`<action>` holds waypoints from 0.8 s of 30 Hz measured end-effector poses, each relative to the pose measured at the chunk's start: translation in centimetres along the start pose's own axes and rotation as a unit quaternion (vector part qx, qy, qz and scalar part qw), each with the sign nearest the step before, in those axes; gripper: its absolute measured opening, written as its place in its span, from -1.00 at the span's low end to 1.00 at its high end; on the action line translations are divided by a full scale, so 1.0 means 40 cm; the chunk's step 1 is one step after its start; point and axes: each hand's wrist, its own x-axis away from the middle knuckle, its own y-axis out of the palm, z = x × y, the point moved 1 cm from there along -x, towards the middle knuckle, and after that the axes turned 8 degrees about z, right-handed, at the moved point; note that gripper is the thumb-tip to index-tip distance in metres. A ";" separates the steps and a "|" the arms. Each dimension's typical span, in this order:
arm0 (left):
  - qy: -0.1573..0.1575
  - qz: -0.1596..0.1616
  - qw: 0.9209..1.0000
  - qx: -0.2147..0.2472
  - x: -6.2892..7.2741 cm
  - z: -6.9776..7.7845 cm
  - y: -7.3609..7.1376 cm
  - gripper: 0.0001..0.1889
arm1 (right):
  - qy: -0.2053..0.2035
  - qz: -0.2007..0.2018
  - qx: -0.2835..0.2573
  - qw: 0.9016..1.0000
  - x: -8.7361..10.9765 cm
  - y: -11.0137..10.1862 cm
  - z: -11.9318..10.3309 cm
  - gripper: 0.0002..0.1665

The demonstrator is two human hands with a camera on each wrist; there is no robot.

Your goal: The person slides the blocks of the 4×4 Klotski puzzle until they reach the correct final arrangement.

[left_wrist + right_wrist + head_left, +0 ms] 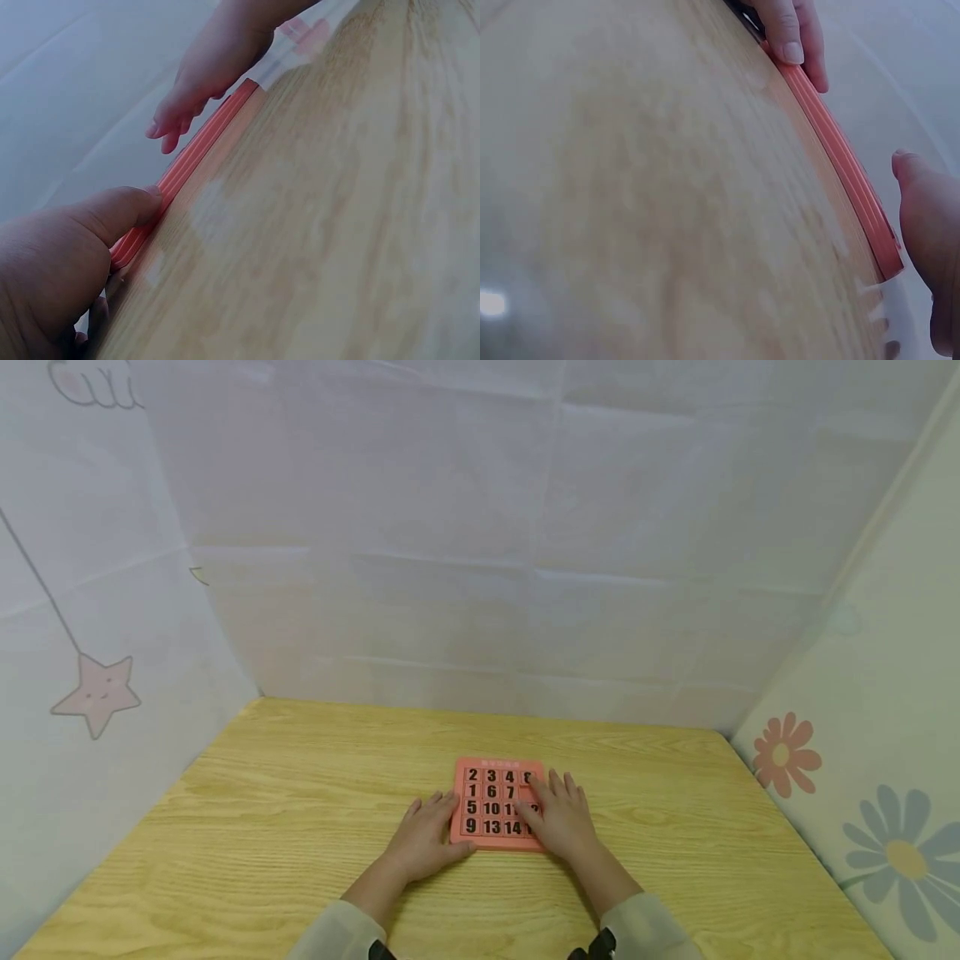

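A coral-red number slide puzzle [491,801] lies flat on the table, its black-numbered tiles facing up. Its top row reads 2, 3, 4, 8, and a gap shows at the right of the row with 1, 6, 7. My left hand [423,842] holds the frame's left side, the thumb [135,204] pressed to the near edge. Over the right side is my right hand [564,818], fingers spread, a fingertip by the 8 tile and the thumb above the 11 tile. The right hand hides some right-column tiles. Whether its fingertips touch the tiles I cannot tell.
The wood-grain table [300,777] extends around the puzzle on all sides. Pale cloth walls [450,568] enclose it at the back, left and right, printed with a pink star [97,692] and flowers [783,756].
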 end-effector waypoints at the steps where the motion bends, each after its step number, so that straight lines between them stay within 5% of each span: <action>1: 0.000 0.000 1.000 0.000 0.000 0.000 0.000 -0.08 | 0.001 -0.001 0.001 1.000 -0.004 0.001 0.000 -0.22; 24: -0.002 -0.004 1.000 0.005 0.001 -0.003 0.004 -0.07 | 0.023 -0.029 0.021 0.999 -0.024 0.011 -0.002 -0.20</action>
